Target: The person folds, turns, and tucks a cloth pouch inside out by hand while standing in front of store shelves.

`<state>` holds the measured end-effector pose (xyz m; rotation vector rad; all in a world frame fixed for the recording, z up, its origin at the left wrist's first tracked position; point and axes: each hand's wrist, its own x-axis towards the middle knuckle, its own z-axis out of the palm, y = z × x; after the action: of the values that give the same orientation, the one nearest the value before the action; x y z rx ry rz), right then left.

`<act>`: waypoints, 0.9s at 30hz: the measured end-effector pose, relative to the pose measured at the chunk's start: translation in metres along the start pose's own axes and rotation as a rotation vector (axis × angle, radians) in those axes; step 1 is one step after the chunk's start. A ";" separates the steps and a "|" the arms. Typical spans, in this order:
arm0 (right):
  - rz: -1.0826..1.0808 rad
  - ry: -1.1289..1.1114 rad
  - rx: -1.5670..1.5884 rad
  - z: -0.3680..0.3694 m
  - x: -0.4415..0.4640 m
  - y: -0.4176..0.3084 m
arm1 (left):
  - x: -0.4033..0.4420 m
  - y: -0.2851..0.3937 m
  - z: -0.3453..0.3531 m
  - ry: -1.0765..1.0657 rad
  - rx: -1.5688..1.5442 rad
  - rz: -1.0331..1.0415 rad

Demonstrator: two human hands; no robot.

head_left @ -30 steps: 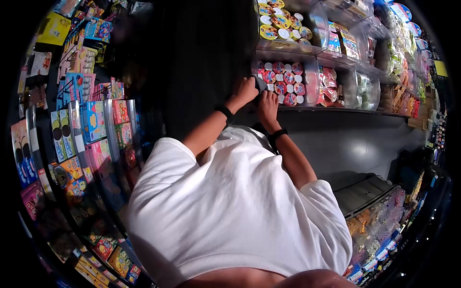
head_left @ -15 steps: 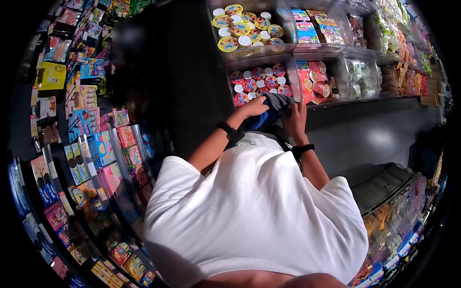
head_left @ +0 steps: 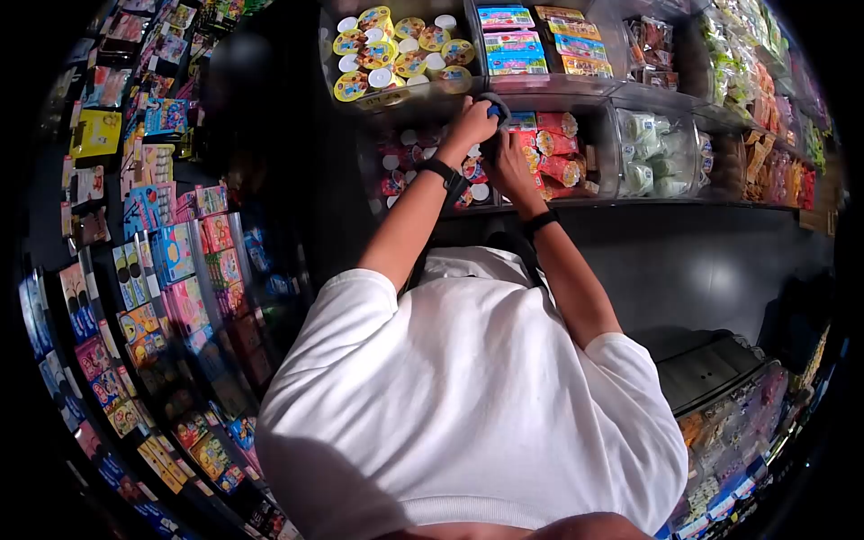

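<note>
A grey and blue cloth (head_left: pixel 495 101) is bunched up in front of me, over the divider between the front bins. My left hand (head_left: pixel 470 126) is closed around it, and a patch of blue shows beside the fingers. Just below and to the right, my right hand (head_left: pixel 511 171) has its fingers bent at the cloth's lower dark part; the fingertips are partly hidden. Beneath my forearms lies a bin of red and white round-lidded cups (head_left: pixel 405 157). Red snack packs (head_left: pixel 558 157) fill the bin right of my hands.
Behind stands a bin of yellow-lidded cups (head_left: pixel 378 54), beside flat blue and pink packs (head_left: pixel 513 45). Bagged pale green sweets (head_left: pixel 648 148) sit further right. Shelves of boxed sweets (head_left: pixel 184 270) run along my left, and a dark case (head_left: pixel 711 369) is at lower right.
Both hands have moved forward and left with the cloth, from the bins' front edge to above the front bins. The cloth is now bunched smaller. The view has shifted right.
</note>
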<state>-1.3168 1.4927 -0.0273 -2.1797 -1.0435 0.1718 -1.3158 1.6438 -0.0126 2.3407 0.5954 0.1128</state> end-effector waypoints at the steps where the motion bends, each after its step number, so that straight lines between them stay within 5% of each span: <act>1: -0.051 -0.003 -0.029 0.012 0.003 0.010 | 0.000 0.009 -0.005 -0.035 0.029 -0.028; 7: -0.049 -0.015 0.075 -0.001 -0.034 0.015 | -0.033 0.016 0.011 0.018 0.078 -0.029; 11: -0.238 -0.227 -0.345 0.030 -0.095 0.058 | -0.091 0.036 0.001 -0.214 0.167 0.064; 13: -0.118 -0.199 -0.151 0.016 -0.098 0.040 | -0.112 0.023 0.006 -0.387 0.199 0.205; 19: -0.036 -0.448 -0.407 -0.017 -0.055 0.011 | -0.078 0.020 -0.007 -0.311 0.111 0.093; 21: -0.177 -0.179 -0.332 0.006 -0.031 0.024 | -0.047 0.014 -0.010 -0.164 0.042 0.090; 27: -0.082 0.024 -0.341 0.031 0.012 -0.008 | 0.007 -0.018 0.012 0.038 -0.061 0.146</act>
<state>-1.3259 1.5211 -0.0430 -2.4267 -1.2188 -0.0769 -1.3141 1.6512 -0.0341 2.3254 0.4320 0.2394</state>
